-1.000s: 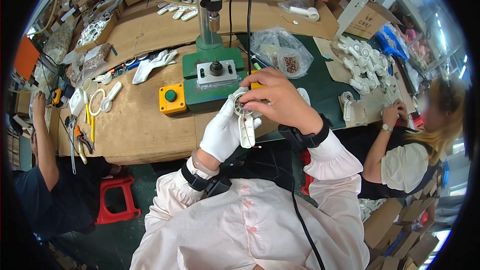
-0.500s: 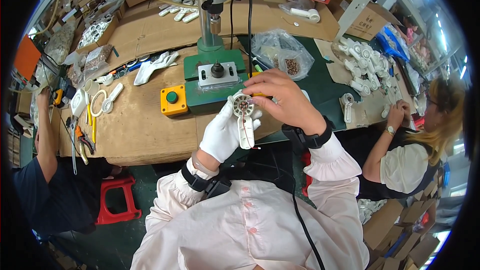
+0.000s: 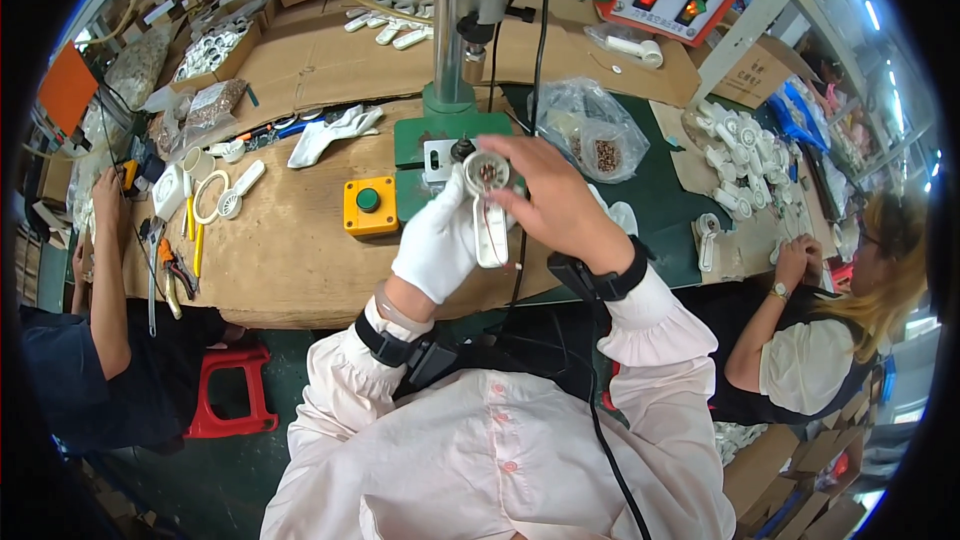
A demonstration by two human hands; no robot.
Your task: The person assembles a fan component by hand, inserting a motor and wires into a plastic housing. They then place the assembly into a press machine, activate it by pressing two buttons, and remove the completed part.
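In front of the green press (image 3: 405, 202), my white-gloved left hand (image 3: 437, 248) grips a white handheld fan housing (image 3: 491, 240) from its left side. The round head is uppermost and the handle points toward me. A coppery part sits in the centre of the head, and a thin red wire runs down the handle. My bare right hand (image 3: 560, 202) is closed around the right side of the round head, fingers behind it and thumb in front. Together the hands hide much of the press's metal plate (image 3: 437, 158) and its dark centre post (image 3: 462, 149).
A yellow box with a green button (image 3: 370, 207) stands left of the press. Beyond my right hand lies a clear bag of coppery parts (image 3: 600, 145). White fan housings (image 3: 740, 155) are heaped at right, near a co-worker's hands (image 3: 797, 262). Pliers (image 3: 178, 272) lie at left.
Both hands have carried the fan housing forward, closer to the press plate. My right hand has gone from fingering the head's face to clasping its side. The view has shifted slightly.
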